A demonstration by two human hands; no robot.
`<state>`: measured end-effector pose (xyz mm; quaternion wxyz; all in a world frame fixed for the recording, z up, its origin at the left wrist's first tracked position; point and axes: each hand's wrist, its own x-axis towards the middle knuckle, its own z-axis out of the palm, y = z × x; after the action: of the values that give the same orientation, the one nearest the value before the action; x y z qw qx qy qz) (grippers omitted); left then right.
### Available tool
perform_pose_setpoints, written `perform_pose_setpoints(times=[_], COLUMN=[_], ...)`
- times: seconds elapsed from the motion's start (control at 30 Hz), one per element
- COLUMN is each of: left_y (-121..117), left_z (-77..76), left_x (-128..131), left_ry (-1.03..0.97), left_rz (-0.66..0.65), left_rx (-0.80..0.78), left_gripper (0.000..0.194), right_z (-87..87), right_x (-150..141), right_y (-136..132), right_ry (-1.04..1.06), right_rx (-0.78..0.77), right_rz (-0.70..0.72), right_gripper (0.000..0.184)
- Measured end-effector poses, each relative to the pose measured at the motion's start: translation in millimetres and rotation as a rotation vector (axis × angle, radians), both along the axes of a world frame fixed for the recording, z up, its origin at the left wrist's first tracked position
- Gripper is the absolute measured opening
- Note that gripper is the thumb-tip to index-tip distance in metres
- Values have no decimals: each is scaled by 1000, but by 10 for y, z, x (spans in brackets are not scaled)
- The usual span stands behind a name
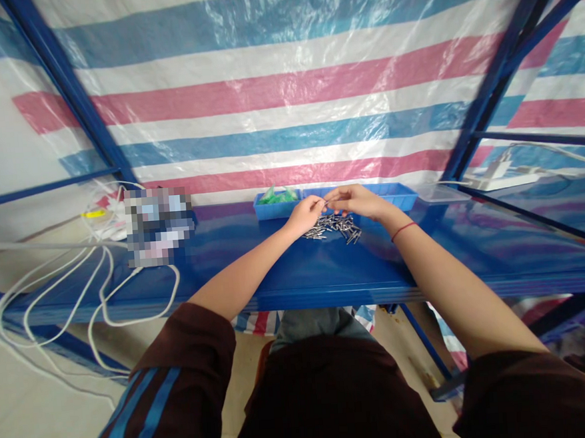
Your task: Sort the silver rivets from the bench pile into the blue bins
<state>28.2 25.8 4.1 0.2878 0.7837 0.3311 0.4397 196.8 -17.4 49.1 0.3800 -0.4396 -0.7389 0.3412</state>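
Note:
My left hand (306, 215) is closed in a pinch over a heap of small, thin silvery metal pieces (346, 227), which look like screws or rivets. Close beside it, my right hand (360, 202) has its thumb and fingers brought together, almost meeting the left fingertips. Something slim seems to lie between the two hands, too small to make out. Behind the hands stand a blue bin (276, 211) with green plastic material (281, 196) in it and a second blue bin (404, 196), partly hidden by my right hand.
Everything rests on a blue metal shelf (214, 251) with blue uprights. White cables (103, 312) loop over its left side near a blurred-out patch (157, 225). At the right lie a clear plastic lid (443, 192) and a white power strip (507, 176). Striped sheeting (284, 99) hangs behind.

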Motion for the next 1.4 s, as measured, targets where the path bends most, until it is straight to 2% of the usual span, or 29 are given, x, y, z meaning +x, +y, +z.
perform_pose_setpoints(times=[0.13, 0.27, 0.4, 0.5, 0.73, 0.97, 1.23, 1.4], left_y=[-17, -49, -59, -57, -72, -150, -127, -67], left_z=[8, 26, 48, 55, 55, 123, 100, 53], left_x=[12, 26, 33, 29, 18, 23, 14, -10], left_ry=[-162, -278, -342, -355, -324, -337, -328, -119], left_rz=[-17, 36, 32, 24, 36, 34, 36, 62], left_rx=[-41, -16, -32, -41, 70, 77, 46, 34], left_gripper=[6, 14, 12, 11, 10, 6, 6, 15], right_z=[-13, 9, 6, -11, -14, -21, 20, 23], right_x=[-20, -33, -21, -4, 3, 0, -46, -48], right_y=[39, 31, 25, 37, 50, 47, 28, 19], right_ry=[9, 52, 127, 156, 146, 59, 122, -61], right_rx=[91, 41, 4, 1, 8, 2, 244, 499], right_rz=[-74, -136, -109, -95, -79, -49, -139, -220], right_gripper=[12, 9, 8, 7, 9, 17, 31, 29])
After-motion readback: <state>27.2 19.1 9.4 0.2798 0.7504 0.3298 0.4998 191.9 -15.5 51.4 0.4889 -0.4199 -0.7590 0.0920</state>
